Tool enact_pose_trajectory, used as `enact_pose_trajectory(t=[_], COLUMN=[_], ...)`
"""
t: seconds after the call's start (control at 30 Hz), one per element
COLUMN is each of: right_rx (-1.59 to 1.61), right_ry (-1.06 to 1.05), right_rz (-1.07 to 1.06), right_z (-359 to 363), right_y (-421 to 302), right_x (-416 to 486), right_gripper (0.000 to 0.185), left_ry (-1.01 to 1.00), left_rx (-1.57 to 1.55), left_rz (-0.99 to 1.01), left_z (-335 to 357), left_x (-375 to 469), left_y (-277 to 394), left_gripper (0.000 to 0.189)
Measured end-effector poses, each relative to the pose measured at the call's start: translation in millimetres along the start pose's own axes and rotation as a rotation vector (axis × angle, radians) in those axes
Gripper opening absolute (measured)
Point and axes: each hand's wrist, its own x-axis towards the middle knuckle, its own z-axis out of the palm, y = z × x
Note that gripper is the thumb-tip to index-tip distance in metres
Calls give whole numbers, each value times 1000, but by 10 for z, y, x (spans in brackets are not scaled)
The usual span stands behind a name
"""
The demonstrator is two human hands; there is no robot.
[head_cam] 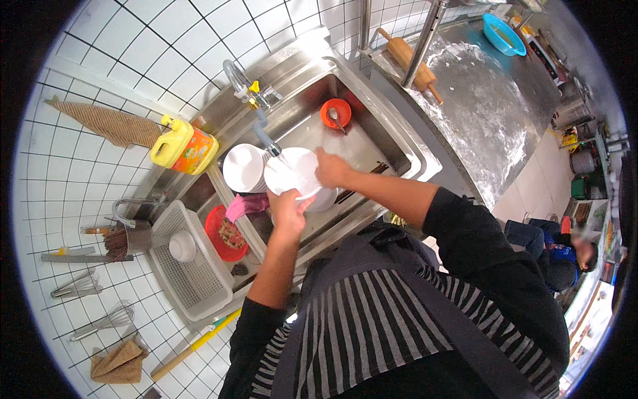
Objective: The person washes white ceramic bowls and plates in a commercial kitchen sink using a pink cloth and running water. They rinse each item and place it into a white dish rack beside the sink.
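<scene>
My left hand (289,212) holds the near lower rim of a white bowl (291,172), tilted over the sink basin (361,149). At the bowl's right rim, my right hand (332,168) grips the edge with curled fingers. Water runs into the bowl from the flexible grey tap spout (266,137) just above it. A stack of white bowls (242,168) stands to the left. More white bowls (326,198) lie partly hidden beneath the held one. Beside my left hand, a pink cloth (246,206) hangs over the basin divider. An orange-red bowl (335,107) with a metal spoon (335,116) sits farther back.
On the left, a grey plastic basket (185,284) holds white bowls (182,246) beside a red bowl of food scraps (214,227). A yellow detergent jug (184,145) stands behind the basin. A rolling pin (411,62) lies on the floured worktop (478,99). A person (558,254) sits far right.
</scene>
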Motion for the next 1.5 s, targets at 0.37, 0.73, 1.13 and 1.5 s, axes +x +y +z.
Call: enact_pose_trajectory(t=[0.37,0.73,1.13,1.5], right_rx=[389,557,137,86], right_ry=[-128,-23,102,92], right_rz=[66,139,-79,-231], right_z=[-42,286,406,405], right_y=[55,48,288,154], right_x=[-47,-55,-13,56], right_gripper=[61,58,60,51], left_ry=[71,25,-35,-107], left_rx=[6,-1,136,535], left_rz=[30,134,-54,-130], left_z=[-17,106,-190,-203], left_x=[-35,-76,-115,-204], left_y=[-164,6,113,675], left_gripper=[79,81,84,81])
